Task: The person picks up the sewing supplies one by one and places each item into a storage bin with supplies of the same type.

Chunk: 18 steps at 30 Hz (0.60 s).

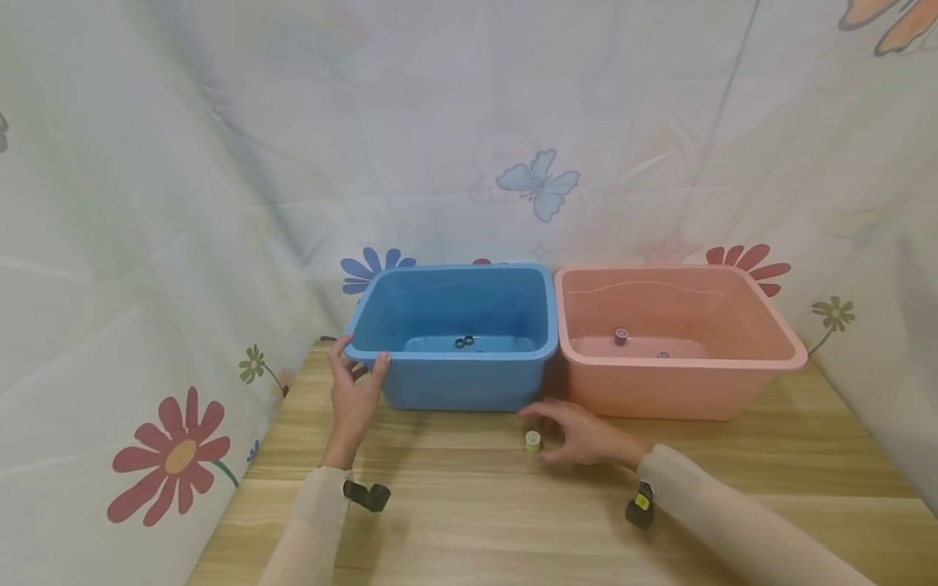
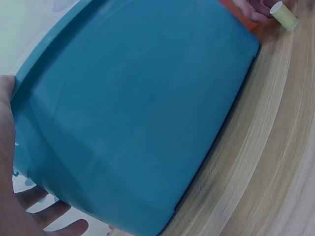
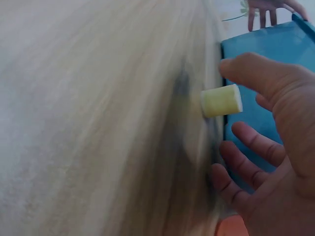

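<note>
A pale yellow thread spool (image 1: 532,441) stands upright on the wooden table in front of the blue bin (image 1: 469,382). My right hand (image 1: 582,431) is around it from the right, thumb and fingers spread. In the right wrist view, the spool (image 3: 221,101) lies between thumb and fingers, with gaps on both sides. My left hand (image 1: 354,403) rests at the blue bin's front left corner. Its thumb touches the rim in the left wrist view, and the other fingers (image 2: 51,214) stretch loosely beside the bin's end wall.
Right of the blue bin stands a pink bin (image 1: 659,391), almost against it. A purplish spool (image 1: 620,336) and another small, partly hidden item lie inside it. Dark little spools (image 1: 464,342) sit in the blue bin. A patterned curtain (image 1: 440,146) hangs behind.
</note>
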{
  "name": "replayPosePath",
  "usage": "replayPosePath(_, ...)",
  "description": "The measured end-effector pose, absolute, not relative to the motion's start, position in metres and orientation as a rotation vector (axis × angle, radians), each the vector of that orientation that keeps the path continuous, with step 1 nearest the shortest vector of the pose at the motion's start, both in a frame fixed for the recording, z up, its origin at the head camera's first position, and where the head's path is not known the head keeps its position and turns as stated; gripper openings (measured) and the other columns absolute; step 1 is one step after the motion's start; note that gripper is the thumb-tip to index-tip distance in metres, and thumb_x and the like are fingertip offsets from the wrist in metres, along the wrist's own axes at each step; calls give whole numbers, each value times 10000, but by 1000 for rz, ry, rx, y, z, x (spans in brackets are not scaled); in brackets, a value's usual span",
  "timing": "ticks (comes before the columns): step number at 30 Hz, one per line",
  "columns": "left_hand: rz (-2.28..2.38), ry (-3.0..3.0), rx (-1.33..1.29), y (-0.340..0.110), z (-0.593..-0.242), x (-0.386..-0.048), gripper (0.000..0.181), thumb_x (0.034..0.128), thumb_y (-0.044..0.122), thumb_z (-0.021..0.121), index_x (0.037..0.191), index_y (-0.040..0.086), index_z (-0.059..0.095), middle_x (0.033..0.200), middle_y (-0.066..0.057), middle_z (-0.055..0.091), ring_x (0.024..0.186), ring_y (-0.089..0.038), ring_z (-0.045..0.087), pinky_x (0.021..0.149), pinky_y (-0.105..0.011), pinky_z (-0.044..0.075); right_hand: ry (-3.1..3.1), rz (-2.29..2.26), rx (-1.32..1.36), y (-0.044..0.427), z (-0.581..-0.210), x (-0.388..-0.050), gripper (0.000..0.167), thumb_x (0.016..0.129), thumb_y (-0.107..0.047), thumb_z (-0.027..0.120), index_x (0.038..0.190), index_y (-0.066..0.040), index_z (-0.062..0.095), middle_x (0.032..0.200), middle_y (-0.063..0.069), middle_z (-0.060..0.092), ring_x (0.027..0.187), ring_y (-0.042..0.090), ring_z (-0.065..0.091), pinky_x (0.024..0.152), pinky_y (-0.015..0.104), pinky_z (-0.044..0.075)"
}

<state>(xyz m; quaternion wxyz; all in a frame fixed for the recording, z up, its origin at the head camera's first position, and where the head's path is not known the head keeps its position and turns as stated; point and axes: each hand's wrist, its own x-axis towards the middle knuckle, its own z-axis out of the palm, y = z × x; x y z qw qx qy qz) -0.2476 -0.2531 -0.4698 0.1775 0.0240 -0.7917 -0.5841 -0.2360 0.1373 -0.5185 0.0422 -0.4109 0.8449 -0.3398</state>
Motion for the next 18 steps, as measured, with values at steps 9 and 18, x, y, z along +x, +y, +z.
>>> replayPosePath(9,-1642,-2226,60,-255,-475,-252,774,960,500,687,1552,359,209,1585,-174,347,1316,-420,482,999,-614,468,2658,-956,-1272,136,-531,-239,431,837,-166,846,1235,-136,683,1179,-33,646,1089,176,592,974,379,489)
replayPosePath(18,-1647,-2204,38,-253,-474,-249,777,954,492,697,1552,366,217,1579,-168,357,1310,-423,490,991,-610,470,2687,-955,-1317,137,-538,-241,301,827,-136,829,1098,-189,709,1096,-81,629,1027,123,598,938,351,512)
